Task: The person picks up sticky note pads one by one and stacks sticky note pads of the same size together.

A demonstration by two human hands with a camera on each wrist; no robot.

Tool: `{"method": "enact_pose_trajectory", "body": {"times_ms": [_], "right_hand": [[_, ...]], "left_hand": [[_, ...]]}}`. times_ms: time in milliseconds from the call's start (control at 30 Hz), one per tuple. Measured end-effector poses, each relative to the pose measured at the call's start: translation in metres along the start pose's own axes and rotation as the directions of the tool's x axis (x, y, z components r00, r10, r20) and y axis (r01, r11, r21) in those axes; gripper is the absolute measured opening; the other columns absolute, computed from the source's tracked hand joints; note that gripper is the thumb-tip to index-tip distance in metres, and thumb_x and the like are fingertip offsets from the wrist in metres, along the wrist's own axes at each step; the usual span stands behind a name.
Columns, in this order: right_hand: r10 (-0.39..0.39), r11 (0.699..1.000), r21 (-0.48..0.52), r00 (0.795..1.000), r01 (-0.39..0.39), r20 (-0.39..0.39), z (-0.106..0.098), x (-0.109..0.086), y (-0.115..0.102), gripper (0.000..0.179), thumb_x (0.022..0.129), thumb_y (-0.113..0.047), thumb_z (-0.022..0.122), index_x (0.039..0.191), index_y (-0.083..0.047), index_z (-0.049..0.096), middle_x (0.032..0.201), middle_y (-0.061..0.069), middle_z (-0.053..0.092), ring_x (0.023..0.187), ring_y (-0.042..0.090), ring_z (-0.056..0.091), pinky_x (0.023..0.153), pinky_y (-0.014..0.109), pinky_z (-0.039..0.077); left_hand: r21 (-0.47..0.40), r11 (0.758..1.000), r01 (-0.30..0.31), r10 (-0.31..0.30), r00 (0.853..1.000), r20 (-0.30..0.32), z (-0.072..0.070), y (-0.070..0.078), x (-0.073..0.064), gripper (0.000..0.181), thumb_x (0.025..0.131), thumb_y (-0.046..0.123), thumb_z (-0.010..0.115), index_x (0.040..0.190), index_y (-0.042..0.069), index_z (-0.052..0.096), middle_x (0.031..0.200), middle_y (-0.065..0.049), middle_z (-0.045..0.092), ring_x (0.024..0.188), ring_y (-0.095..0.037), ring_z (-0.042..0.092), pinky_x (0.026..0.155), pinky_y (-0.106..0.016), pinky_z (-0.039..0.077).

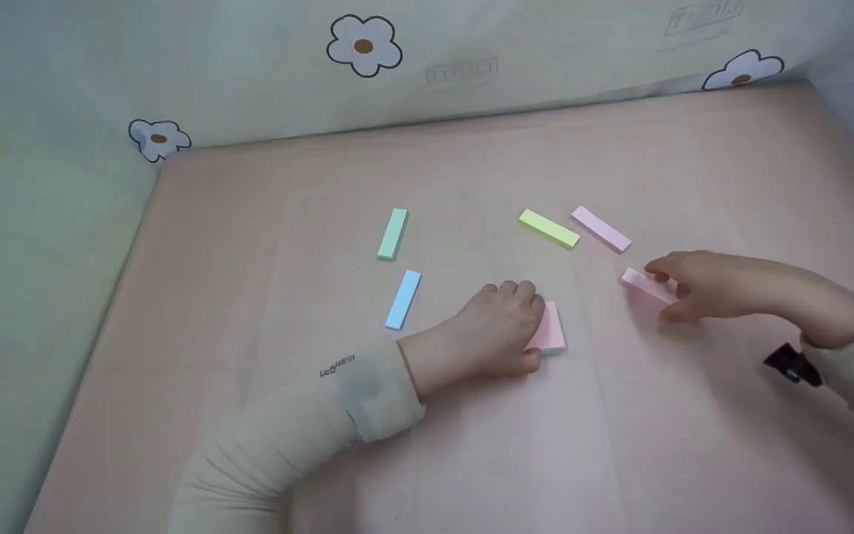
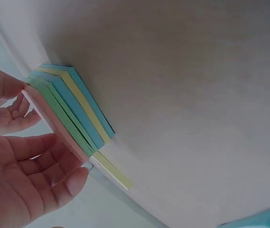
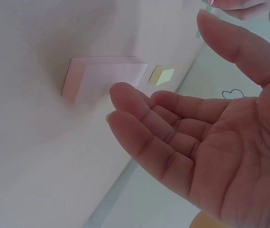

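Note:
In the head view my left hand (image 1: 497, 330) grips a small stack of flat pastel blocks (image 1: 551, 330), thumb on the near edge and fingers curled at the far side. The left wrist view shows the layers of the stack (image 2: 73, 109) edge-on: blue, yellow, green and pink. To the right, my right hand (image 1: 709, 285) hovers with thumb and fingers parted around a pink block (image 1: 646, 285). In the right wrist view that pink block (image 3: 106, 76) lies just beyond the loosely bent fingertips, one of which overlaps it.
Beyond the hands lie a yellow block (image 1: 548, 228) and another pink block (image 1: 601, 229). A green block (image 1: 393, 234) and a blue block (image 1: 403, 300) lie at the left. The pinkish table surface (image 1: 264, 245) meets a flower-printed cloth wall (image 1: 264, 74) at the back.

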State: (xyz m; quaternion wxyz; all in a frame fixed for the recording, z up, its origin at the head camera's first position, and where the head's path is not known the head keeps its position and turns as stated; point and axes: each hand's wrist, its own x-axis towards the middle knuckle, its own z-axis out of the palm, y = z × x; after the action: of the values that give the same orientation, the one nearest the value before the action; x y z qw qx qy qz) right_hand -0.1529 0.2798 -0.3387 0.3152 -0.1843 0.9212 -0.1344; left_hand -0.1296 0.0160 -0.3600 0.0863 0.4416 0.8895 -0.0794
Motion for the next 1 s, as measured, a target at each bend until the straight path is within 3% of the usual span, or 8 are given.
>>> {"method": "enact_pose_trajectory", "body": {"times_ms": [133,267,467,600,667,1000], "right_hand": [[0.000,1.000,-0.012,0.999,-0.001,-0.048,0.002,0.000,-0.010,0.059,0.080,-0.021,0.068,0.125,0.009,0.045,0.111,0.018,0.056,0.093,0.028,0.057,0.073,0.041,0.049],[-0.078,0.997,-0.028,0.985,0.074,-0.151,0.010,0.000,-0.030,0.045,0.080,-0.012,0.066,0.119,0.007,0.053,0.102,0.011,0.060,0.085,0.022,0.058,0.070,0.036,0.049],[-0.264,0.963,-0.002,0.936,0.271,-0.235,0.027,0.006,-0.062,0.041,0.078,-0.003,0.058,0.117,0.006,0.054,0.081,0.000,0.060,0.066,0.008,0.051,0.061,0.025,0.044],[-0.352,0.933,-0.018,0.897,0.360,-0.268,0.039,0.017,-0.074,0.043,0.077,-0.002,0.060,0.119,0.007,0.050,0.070,-0.006,0.057,0.059,0.002,0.046,0.058,0.021,0.041],[-0.364,0.928,-0.016,0.892,0.373,-0.267,0.042,0.020,-0.077,0.043,0.078,-0.001,0.062,0.119,0.006,0.050,0.066,-0.008,0.054,0.059,0.002,0.044,0.057,0.020,0.040],[-0.326,0.934,0.072,0.916,0.351,-0.232,0.047,0.028,-0.080,0.043,0.075,0.003,0.062,0.116,0.007,0.051,0.063,-0.007,0.052,0.059,0.003,0.044,0.057,0.019,0.038]], "left_hand": [[-0.011,1.000,0.005,-0.005,1.000,0.004,0.001,0.000,-0.001,0.049,0.085,0.041,0.051,0.115,0.003,0.055,0.095,-0.005,0.055,0.077,-0.016,0.048,0.067,-0.027,0.044],[-0.023,1.000,0.018,-0.017,1.000,0.013,0.002,0.000,-0.002,0.055,0.085,0.045,0.052,0.122,0.003,0.051,0.102,-0.006,0.056,0.083,-0.016,0.050,0.072,-0.027,0.045],[-0.077,0.991,0.107,-0.100,0.991,0.093,0.005,-0.004,-0.011,0.071,0.081,0.050,0.057,0.131,0.002,0.042,0.112,-0.009,0.054,0.094,-0.019,0.051,0.083,-0.032,0.045],[-0.119,0.982,0.149,-0.135,0.984,0.116,0.009,-0.009,-0.018,0.068,0.081,0.047,0.060,0.128,0.001,0.045,0.106,-0.009,0.054,0.089,-0.019,0.051,0.079,-0.030,0.046],[-0.152,0.976,0.155,-0.138,0.984,0.111,0.010,-0.011,-0.020,0.062,0.081,0.044,0.060,0.124,0.000,0.048,0.102,-0.009,0.055,0.085,-0.018,0.051,0.077,-0.028,0.046],[-0.233,0.958,0.164,-0.141,0.984,0.112,0.011,-0.014,-0.020,0.056,0.082,0.038,0.062,0.120,-0.001,0.051,0.097,-0.009,0.055,0.080,-0.017,0.052,0.074,-0.026,0.047]]}}
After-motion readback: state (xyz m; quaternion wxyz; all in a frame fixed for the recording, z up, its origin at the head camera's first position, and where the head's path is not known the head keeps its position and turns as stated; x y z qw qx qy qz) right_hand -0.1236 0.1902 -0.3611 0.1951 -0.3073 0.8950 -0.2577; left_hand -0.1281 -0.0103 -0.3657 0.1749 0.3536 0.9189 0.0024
